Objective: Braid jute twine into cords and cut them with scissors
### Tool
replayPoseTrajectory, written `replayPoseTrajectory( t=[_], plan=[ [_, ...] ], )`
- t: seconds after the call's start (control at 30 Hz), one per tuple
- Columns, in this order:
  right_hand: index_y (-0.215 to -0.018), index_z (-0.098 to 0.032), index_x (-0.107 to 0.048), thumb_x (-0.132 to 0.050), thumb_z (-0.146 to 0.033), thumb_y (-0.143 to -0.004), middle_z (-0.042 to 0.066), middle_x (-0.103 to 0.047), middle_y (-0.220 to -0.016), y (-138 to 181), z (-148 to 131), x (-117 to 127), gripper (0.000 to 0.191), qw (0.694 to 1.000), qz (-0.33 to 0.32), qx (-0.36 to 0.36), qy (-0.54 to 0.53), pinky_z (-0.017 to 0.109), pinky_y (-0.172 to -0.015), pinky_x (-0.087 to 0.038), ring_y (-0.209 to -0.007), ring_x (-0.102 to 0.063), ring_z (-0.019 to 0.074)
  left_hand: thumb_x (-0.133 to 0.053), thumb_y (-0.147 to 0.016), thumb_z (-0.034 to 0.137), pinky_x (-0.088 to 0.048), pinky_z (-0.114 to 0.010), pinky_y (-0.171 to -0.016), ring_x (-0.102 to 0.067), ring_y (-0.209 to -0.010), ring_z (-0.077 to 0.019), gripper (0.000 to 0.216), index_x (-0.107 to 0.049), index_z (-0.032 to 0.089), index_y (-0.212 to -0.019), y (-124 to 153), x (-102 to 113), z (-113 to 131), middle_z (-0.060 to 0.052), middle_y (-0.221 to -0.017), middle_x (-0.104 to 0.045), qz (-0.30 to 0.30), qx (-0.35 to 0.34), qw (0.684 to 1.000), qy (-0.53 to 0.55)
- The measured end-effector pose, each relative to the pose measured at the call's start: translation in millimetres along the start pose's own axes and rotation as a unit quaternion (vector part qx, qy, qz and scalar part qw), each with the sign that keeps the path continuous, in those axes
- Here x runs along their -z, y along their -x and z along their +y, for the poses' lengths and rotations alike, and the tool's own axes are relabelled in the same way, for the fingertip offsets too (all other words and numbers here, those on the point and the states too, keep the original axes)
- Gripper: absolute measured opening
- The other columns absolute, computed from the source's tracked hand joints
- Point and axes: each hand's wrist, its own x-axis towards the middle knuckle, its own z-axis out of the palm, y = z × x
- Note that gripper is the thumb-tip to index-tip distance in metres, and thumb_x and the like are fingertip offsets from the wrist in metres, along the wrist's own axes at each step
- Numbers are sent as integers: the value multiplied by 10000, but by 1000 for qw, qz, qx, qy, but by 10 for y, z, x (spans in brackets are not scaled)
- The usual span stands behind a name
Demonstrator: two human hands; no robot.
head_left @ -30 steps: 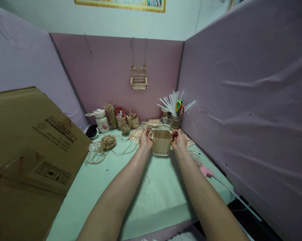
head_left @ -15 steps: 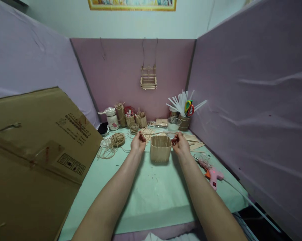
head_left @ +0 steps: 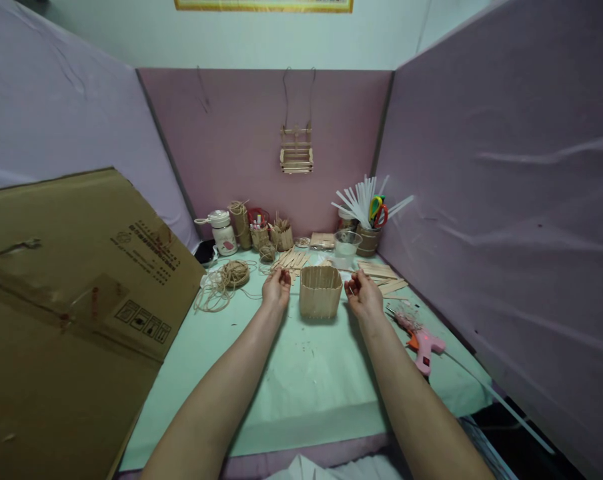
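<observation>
A small basket of wooden craft sticks (head_left: 320, 293) stands upright on the pale green table (head_left: 306, 380). My left hand (head_left: 276, 288) rests just left of the basket with its fingers curled in. My right hand (head_left: 364, 295) sits just right of it, fingers also curled and pinched. Neither hand touches the basket's wall. Whatever the fingers pinch is too thin to make out.
A pink glue gun (head_left: 424, 343) lies at the right. A twine coil (head_left: 234, 273), loose craft sticks (head_left: 291, 259), a clear cup (head_left: 346, 243) and a pot of white sticks (head_left: 369, 233) stand behind. A cardboard sheet (head_left: 66, 287) leans at the left. Purple panels wall the table.
Both hands held a thin strand stretched above the basket's rim; they have dropped to its sides and the strand no longer shows.
</observation>
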Motion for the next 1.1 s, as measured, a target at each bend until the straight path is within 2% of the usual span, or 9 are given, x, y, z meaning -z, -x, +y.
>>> replayPoseTrajectory(
  t=[0.1,0.27,0.47,0.63,0.77,0.93,1.1],
  plan=[
    [-686,-195,-517,-649,-206,-764,-73,-595,-589,111,23,83,154,1000,2,7,-4,186,-553,-508,-474,-526,40,-498,-836,32,-513,-156,-611,-607,-621,-66,155,-580,112,-732,115,41,14,-33,-677,-618,-17,0,1000,-6],
    [-702,-191,-540,-712,-201,-676,-51,-639,-654,300,123,242,174,999,-31,5,-5,198,-592,-524,-539,-570,55,-490,-825,13,-526,-188,-690,-646,-727,-98,164,-586,106,-732,348,129,10,-58,-728,-644,-41,4,999,-6],
    [-687,-192,-549,-762,-229,-582,-46,-641,-718,443,175,315,240,995,-73,38,55,183,-626,-514,-591,-571,51,-605,-757,49,-499,-202,-710,-630,-749,-98,74,-610,122,-766,524,212,-39,-47,-754,-640,-76,2,997,-21],
    [-703,-196,-549,-768,-248,-567,-60,-590,-689,522,198,309,263,987,-98,77,101,196,-661,-506,-632,-565,64,-697,-694,128,-429,-172,-588,-554,-620,-54,151,-618,152,-820,598,258,-104,4,-722,-601,-73,6,996,-58],
    [-692,-190,-556,-768,-264,-578,-55,-574,-674,556,234,316,252,978,-124,107,126,226,-697,-504,-648,-563,79,-725,-667,158,-386,-152,-553,-519,-588,-39,201,-608,148,-830,655,264,-151,18,-707,-578,-89,-9,993,-72],
    [-710,-174,-608,-758,-315,-614,-22,-624,-729,523,292,370,227,965,-144,151,161,268,-759,-499,-692,-578,96,-719,-670,152,-404,-161,-627,-540,-643,-45,194,-603,142,-825,714,269,-165,9,-738,-594,-96,-32,991,-82],
    [-773,-159,-660,-756,-357,-623,26,-677,-813,487,333,421,267,955,-147,176,186,321,-808,-500,-782,-615,139,-722,-662,156,-414,-187,-711,-551,-715,-54,171,-598,141,-779,728,295,-193,-14,-862,-628,-95,-56,989,-99]
  ],
)
